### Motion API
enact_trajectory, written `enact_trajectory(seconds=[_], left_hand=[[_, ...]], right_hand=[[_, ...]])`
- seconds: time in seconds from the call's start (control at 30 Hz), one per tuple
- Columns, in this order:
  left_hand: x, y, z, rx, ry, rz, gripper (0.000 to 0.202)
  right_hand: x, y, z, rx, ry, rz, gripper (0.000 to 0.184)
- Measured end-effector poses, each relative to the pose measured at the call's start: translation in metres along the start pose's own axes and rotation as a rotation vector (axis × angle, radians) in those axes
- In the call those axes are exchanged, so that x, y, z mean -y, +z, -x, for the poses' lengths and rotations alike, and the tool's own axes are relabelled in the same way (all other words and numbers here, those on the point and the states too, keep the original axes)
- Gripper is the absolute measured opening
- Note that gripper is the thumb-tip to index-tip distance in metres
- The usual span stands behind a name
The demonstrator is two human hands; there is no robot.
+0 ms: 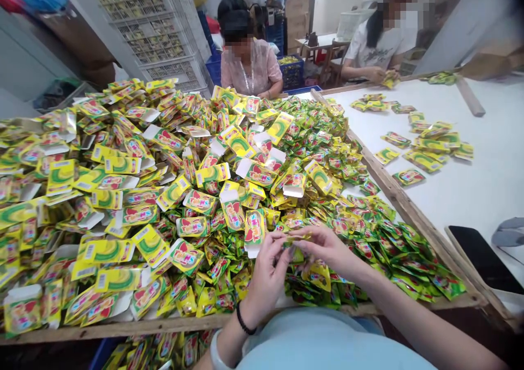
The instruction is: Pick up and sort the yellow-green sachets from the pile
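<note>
My left hand (272,263), with a dark band at the wrist, has its fingers closed at the near edge of the pile. Close against it, my right hand (327,250) is pinched too. Between the fingertips of both is a small packet (301,238), yellow-green and partly hidden by fingers. Shiny green and yellow packets (368,250) lie heaped under and to the right of my hands. On the left rises a large heap of small yellow cardboard boxes (118,250) with a red fruit print, several with white flaps open. One such box (254,231) stands just beyond my left hand.
A wooden strip (385,179) divides the heap from a white tabletop (483,119) with scattered boxes (434,143) and a black phone (483,255). Two people sit across the table, one handling yellow items. White crates (151,37) stack behind. Below the front edge (164,326) are more boxes.
</note>
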State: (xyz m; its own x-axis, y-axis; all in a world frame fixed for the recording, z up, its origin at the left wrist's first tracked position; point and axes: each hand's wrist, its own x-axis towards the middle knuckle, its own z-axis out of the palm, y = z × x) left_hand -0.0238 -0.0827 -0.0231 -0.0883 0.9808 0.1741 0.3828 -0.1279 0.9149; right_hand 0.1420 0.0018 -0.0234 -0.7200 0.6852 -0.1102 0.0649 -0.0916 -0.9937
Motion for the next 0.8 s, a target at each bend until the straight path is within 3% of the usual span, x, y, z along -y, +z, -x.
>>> enact_trajectory(seconds=[0.1,0.17,0.23,0.33,0.43,0.53,0.63,0.73,0.8], left_hand=[[0.0,-0.042,-0.016,0.093,0.209,-0.461,0.048],[0.002,-0.069,-0.031,0.255,0.35,-0.767,0.058],[0.006,-0.086,-0.046,0.443,0.483,-0.966,0.053],[0.011,-0.093,-0.065,0.644,0.662,-1.059,0.028],[0.01,-0.096,-0.079,0.691,0.703,-0.978,0.021],[0.002,-0.095,-0.082,0.576,0.521,-0.65,0.016],[-0.007,-0.073,-0.064,0.446,0.138,-0.05,0.022],[-0.015,-0.033,-0.035,0.393,-0.201,0.403,0.038],[-0.019,-0.01,-0.019,0.372,-0.334,0.518,0.033]], right_hand=[[-0.005,-0.009,0.006,-0.153,0.082,-0.115,0.027],[-0.006,-0.019,0.007,-0.24,0.114,-0.16,0.026],[-0.009,-0.027,0.007,-0.246,0.176,-0.237,0.025],[-0.016,-0.033,0.008,-0.222,0.263,-0.367,0.027],[-0.021,-0.034,0.009,-0.259,0.253,-0.433,0.03],[-0.013,-0.032,0.008,-0.336,0.16,-0.419,0.029],[0.008,-0.027,0.005,-0.44,0.006,-0.311,0.024],[0.031,-0.018,0.006,-0.55,-0.276,0.04,0.017],[0.039,-0.012,0.01,-0.466,-0.531,0.39,0.017]])
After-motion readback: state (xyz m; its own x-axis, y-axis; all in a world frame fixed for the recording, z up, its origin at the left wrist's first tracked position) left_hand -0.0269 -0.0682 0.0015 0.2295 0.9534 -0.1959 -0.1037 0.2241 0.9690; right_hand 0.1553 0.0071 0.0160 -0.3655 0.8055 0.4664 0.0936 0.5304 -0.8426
